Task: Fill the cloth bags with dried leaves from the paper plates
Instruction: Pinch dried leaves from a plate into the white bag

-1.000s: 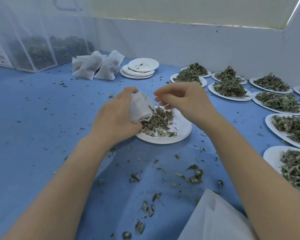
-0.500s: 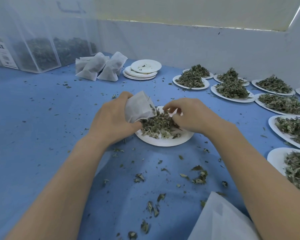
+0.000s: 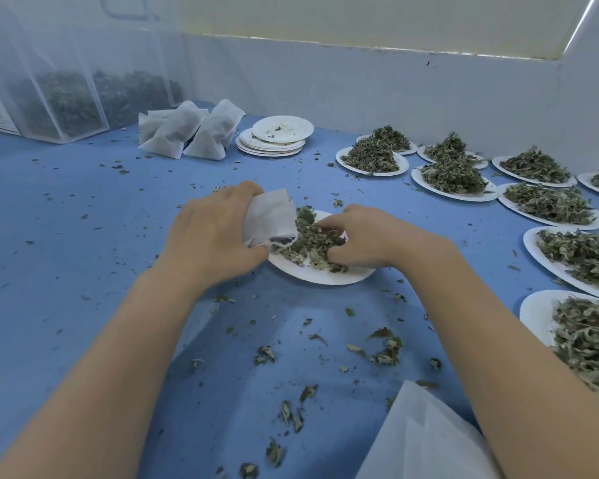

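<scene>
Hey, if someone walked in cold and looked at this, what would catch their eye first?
At centre, the left hand grips a small white cloth bag over a round white paper plate, while the right hand gathers its dried green leaves. More heaped plates line the right side, and leaf crumbs litter the blue table.

- Cloth bag [image 3: 268, 216]: white, matt, fine weave.
- Paper plate [image 3: 320, 273]: white, smooth.
- Dried leaves [image 3: 312, 242]: crinkled, dull green.
- Desk [image 3: 83, 219]: blue, matt.
- Bin [image 3: 59, 98]: clear plastic.

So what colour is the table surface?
Blue table surface, littered with leaf crumbs; head view, the only one.
</scene>
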Available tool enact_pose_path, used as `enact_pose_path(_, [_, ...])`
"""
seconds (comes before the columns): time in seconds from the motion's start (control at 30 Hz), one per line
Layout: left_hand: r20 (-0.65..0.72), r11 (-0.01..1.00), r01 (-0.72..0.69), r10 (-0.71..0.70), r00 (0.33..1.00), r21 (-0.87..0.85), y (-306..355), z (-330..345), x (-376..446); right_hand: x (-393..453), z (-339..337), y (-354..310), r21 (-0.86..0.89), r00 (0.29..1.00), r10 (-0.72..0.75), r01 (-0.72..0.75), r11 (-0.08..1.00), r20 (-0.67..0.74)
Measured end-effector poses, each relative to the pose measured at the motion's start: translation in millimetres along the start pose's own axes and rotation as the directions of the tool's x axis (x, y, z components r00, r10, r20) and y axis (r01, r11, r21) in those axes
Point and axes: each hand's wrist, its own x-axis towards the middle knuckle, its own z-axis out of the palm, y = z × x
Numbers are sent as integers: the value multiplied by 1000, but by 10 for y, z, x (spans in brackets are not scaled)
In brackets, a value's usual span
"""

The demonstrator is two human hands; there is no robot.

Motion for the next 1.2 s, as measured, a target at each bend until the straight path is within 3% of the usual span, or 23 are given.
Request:
enact_pose_path(0.3, [14,1000,7,-7,1000,1,-36,48,3,-43,-50,17,131,976,11,18,991,-218])
enact_pose_path(0.47, [17,1000,9,-9,1000,11,-25,47,9,-172,-275,-37,246,946,-35,119,962,-321])
enact_pose_path(0.77, [12,1000,-29,29,999,-3,52,62,9,-210,-305,-249,175,925,-242,301,937,-295])
enact_pose_path(0.9, [-8,997,-16,15,1000,-77,94,67,9,-193,-257,-234,292,896,-240,359,886,-373])
enact_pose_path(1.07, [0,986,34,-35,999,-165,140,97,21,-144,-123,-290,529,883,-169,404,746,-437])
enact_pose_path(1.2, [-7,976,50,-53,999,-211,146,102,20,-83,-62,-323,546,883,-91,362,756,-460])
